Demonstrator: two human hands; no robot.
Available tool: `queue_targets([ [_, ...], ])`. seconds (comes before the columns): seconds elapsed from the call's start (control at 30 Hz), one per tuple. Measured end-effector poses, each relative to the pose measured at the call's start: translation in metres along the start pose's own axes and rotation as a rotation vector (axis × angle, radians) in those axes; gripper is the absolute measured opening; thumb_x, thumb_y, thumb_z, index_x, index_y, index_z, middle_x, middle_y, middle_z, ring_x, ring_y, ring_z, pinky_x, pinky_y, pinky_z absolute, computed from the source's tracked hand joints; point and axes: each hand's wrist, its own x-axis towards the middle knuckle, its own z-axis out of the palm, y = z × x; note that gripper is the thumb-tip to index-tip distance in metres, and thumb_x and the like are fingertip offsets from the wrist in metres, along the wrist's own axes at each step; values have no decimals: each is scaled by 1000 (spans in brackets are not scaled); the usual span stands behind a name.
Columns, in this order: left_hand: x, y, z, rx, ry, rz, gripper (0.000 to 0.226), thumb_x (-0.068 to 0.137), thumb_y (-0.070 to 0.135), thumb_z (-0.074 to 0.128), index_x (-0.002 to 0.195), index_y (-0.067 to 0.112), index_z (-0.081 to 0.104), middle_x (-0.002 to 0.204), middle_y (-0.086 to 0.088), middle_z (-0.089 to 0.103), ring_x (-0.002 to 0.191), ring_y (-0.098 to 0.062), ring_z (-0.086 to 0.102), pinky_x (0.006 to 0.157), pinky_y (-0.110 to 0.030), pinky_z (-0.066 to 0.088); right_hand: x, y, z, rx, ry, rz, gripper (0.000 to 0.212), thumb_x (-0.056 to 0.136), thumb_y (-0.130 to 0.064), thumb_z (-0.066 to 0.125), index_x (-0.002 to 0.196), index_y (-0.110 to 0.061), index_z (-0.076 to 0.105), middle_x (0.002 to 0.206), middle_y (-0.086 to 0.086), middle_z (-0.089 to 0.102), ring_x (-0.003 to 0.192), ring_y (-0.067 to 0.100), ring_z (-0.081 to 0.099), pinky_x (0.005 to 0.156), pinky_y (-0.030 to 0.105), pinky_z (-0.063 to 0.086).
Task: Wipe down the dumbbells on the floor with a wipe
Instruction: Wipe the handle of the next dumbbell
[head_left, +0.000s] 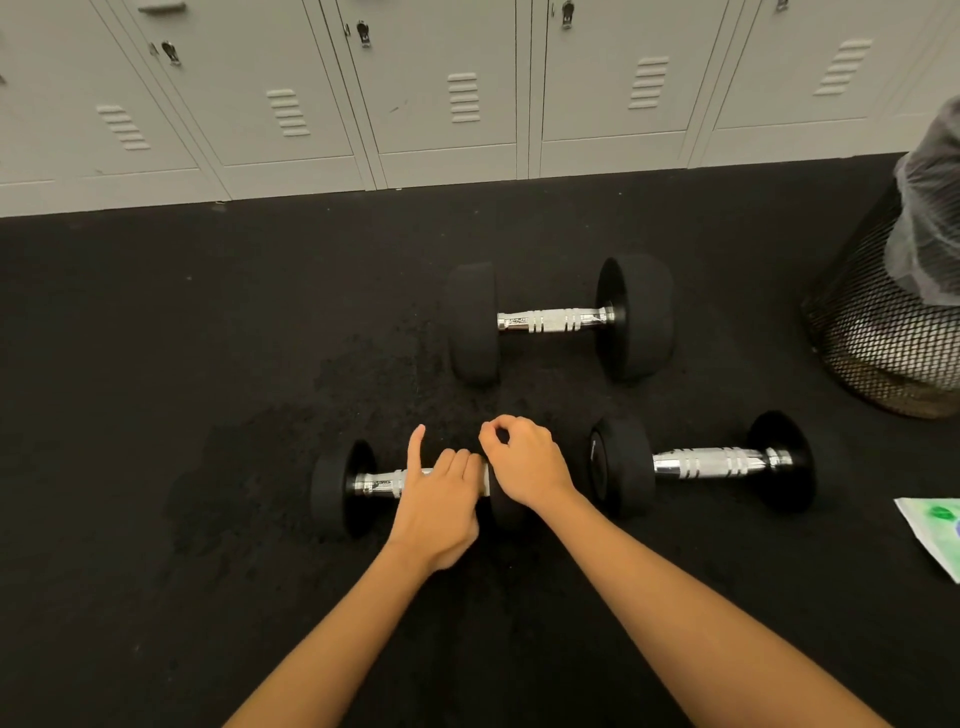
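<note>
Three black dumbbells with chrome handles lie on the black rubber floor. My left hand (441, 499) curls around the handle of the near-left dumbbell (335, 488), its index finger sticking up. On that dumbbell's right head rests my right hand (524, 462), its fingers curled and thumb meeting index finger. I see no wipe in either hand. The near-right dumbbell (706, 462) lies just right of my right hand. Further back sits the far dumbbell (556, 319). A white and green wipe pack (930, 535) lies at the right edge.
A black mesh bin (872, 343) with a clear plastic liner stands at the right. Grey lockers (415, 93) line the far wall. A darker, damp-looking patch (249, 467) marks the floor left of the near-left dumbbell.
</note>
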Motion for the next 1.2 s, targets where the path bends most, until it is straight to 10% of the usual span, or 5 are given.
queue_targets([
  [0.43, 23, 12, -6, -231, -25, -312, 35, 96, 29, 31, 69, 23, 52, 67, 6, 58, 67, -13, 55, 93, -39, 33, -1, -4, 0, 35, -7, 43, 28, 99, -37, 44, 106, -18, 64, 86, 0, 65, 72, 10, 61, 55, 23, 42],
  [0.7, -16, 19, 30, -292, 258, -164, 38, 89, 18, 41, 125, 19, 55, 123, 4, 61, 125, -13, 49, 117, -45, 9, -1, -4, 0, 31, 1, 27, 28, 99, -36, 44, 107, -17, 64, 92, 1, 65, 76, 10, 62, 61, 23, 46],
  [0.9, -41, 23, 34, -338, 282, -131, 60, 90, 15, 36, 149, 16, 30, 156, 0, 29, 146, -13, 17, 119, -44, 7, -2, -4, 0, 24, -1, 17, 29, 99, -37, 44, 112, -18, 63, 92, 0, 65, 77, 10, 63, 66, 25, 49],
  [1.2, -55, -2, 2, -827, 666, -452, 31, 91, 0, 47, 115, 10, 64, 114, 1, 63, 111, -8, 58, 101, -23, 44, -1, -5, -2, 17, -25, 40, 30, 99, -38, 42, 110, -18, 63, 85, 2, 64, 71, 13, 60, 57, 26, 41],
])
